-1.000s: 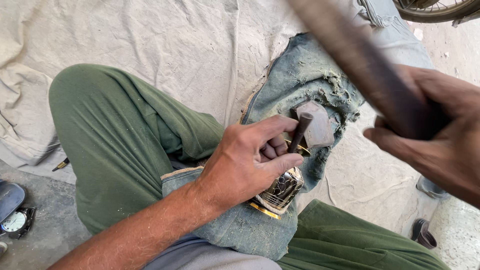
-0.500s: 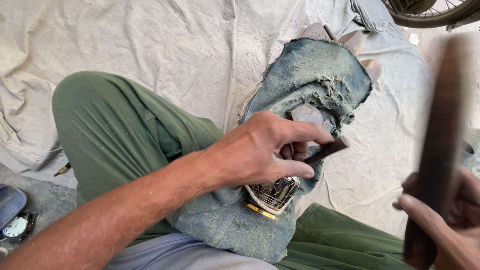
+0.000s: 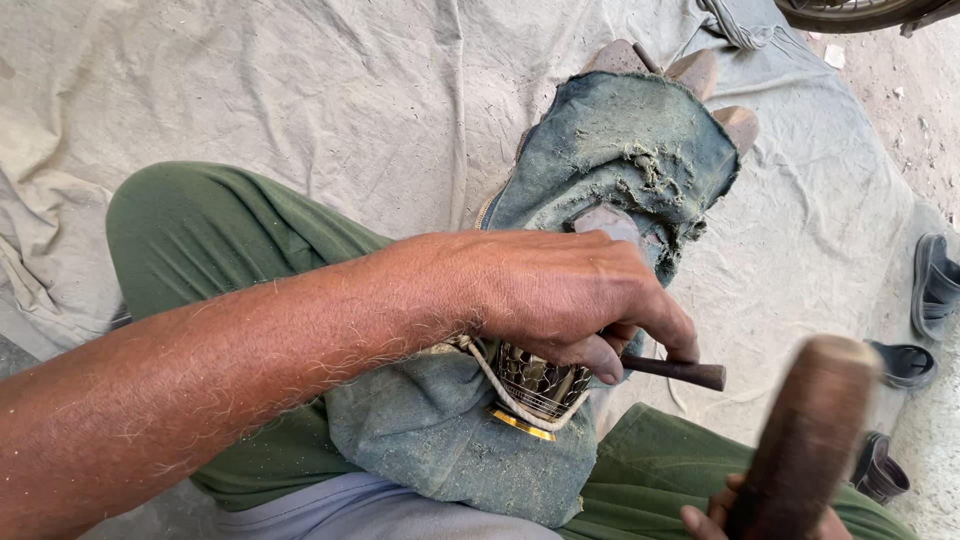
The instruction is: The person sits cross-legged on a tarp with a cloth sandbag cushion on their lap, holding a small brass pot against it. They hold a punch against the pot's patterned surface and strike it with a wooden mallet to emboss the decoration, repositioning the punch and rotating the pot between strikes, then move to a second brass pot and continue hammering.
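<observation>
I see a pale canvas sheet (image 3: 300,100) spread on the ground, with green-trousered legs (image 3: 200,250) and a worn denim cloth (image 3: 620,150) draped over them. My left hand (image 3: 560,295) presses down on a patterned brass vessel (image 3: 535,385) wrapped in that cloth, its grip closed around a dark punch (image 3: 680,372). At lower right, my right hand (image 3: 745,515) is wrapped around a blurred wooden mallet (image 3: 805,430), just beside the punch.

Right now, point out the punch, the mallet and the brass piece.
punch (image 3: 685,371), head view, dark shaft past the fingers.
mallet (image 3: 805,430), head view, blurred wooden head.
brass piece (image 3: 535,385), head view, patterned side under the hand.
</observation>
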